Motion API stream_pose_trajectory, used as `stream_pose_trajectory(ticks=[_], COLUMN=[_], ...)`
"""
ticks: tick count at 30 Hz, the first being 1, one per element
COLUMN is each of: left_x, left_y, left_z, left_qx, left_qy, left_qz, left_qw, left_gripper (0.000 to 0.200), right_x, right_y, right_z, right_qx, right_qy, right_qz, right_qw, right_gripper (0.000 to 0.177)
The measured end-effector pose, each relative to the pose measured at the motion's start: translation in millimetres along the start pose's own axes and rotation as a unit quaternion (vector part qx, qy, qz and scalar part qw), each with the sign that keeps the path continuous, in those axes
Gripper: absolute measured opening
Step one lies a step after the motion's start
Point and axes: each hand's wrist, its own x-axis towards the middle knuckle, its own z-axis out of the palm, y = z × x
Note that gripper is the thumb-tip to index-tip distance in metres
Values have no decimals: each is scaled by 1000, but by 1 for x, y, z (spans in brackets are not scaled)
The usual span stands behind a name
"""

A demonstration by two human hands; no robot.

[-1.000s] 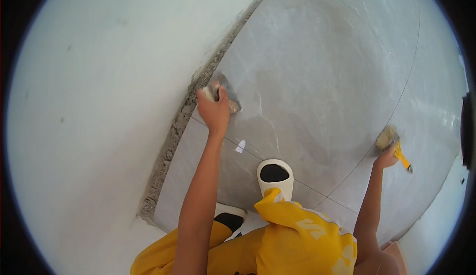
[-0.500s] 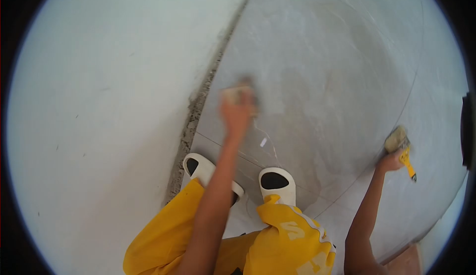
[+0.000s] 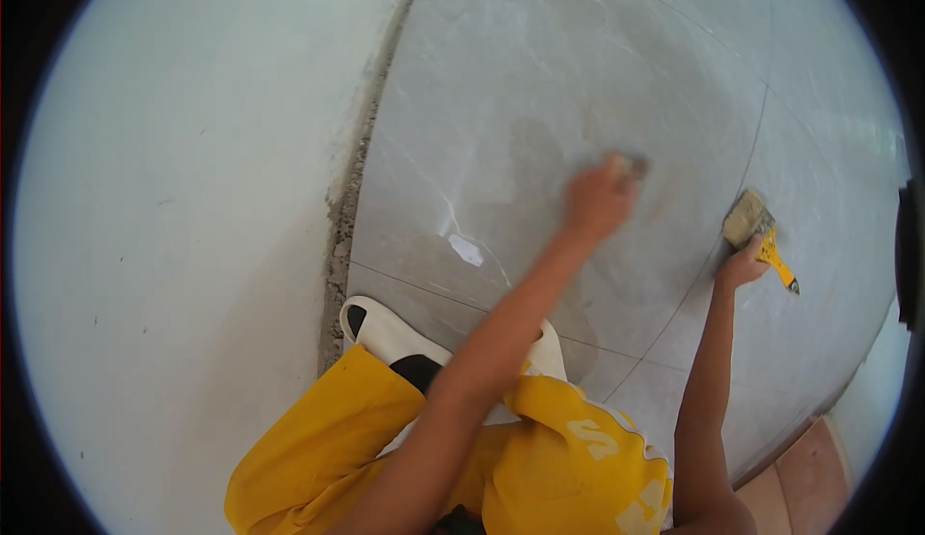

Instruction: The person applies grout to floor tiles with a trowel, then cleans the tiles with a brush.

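Note:
My left hand (image 3: 599,200) is closed on a small beige sponge-like pad (image 3: 631,165), pressed against the grey tile floor (image 3: 462,63). Motion blurs it, and the fingers cover most of the pad. Darker, damp-looking patches mark the tile around it. Off to the right, my right hand (image 3: 744,267) grips a wide paintbrush (image 3: 777,257) with a yellow handle. Its pale, dirty bristles point away from me, close to a tile joint. A white scrap (image 3: 466,250) lies on the tile, left of my left forearm.
A white wall (image 3: 193,149) rises on the left, with a rough gap (image 3: 349,202) along the tile edge. My white slippers (image 3: 390,333) and yellow trousers (image 3: 318,439) are at the bottom. Brownish panels (image 3: 809,477) stand at the lower right.
My left hand has swept to the right across the tile with the pad. My right hand still holds the brush and appears slightly higher and further left. The view has shifted a little.

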Motion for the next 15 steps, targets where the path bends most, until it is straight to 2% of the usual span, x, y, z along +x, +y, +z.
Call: stream_pose_trajectory(ticks=[1,3,4,5,8,9,10,11,13,15], left_x=[-8,-24,-32,-35,-25,-22,-22,-29,-52,-57], left_y=[-22,-75,-101,-111,-78,-63,-44,-15,51,66], left_z=[-35,-114,-154,-174,-128,-81,-29,20,95,112], left_qx=[-30,-88,-121,-64,65,26,59,41,51,59], left_qy=[24,109,157,259,234,137,164,100,-96,-142], left_qz=[-76,-181,-226,-106,-88,-125,9,23,48,96], left_qw=[996,974,954,958,966,982,985,994,993,983], left_gripper=[33,32,32,34,33,30,33,34,30,29], right_x=[1,3,3,4,1,3,5,5,5,13], right_y=[2,11,8,12,5,8,7,5,-9,-26], right_z=[2,2,1,0,3,2,3,1,-18,-30], right_qx=[22,-10,-52,-92,-17,8,8,6,-42,8], right_qy=[2,7,24,34,19,0,-21,-39,-88,-120], right_qz=[0,-40,-26,-26,-10,-24,-23,-21,-32,-6], right_qw=[1000,999,998,995,1000,1000,999,999,995,993], right_gripper=[38,38,37,38,38,40,39,39,36,33])
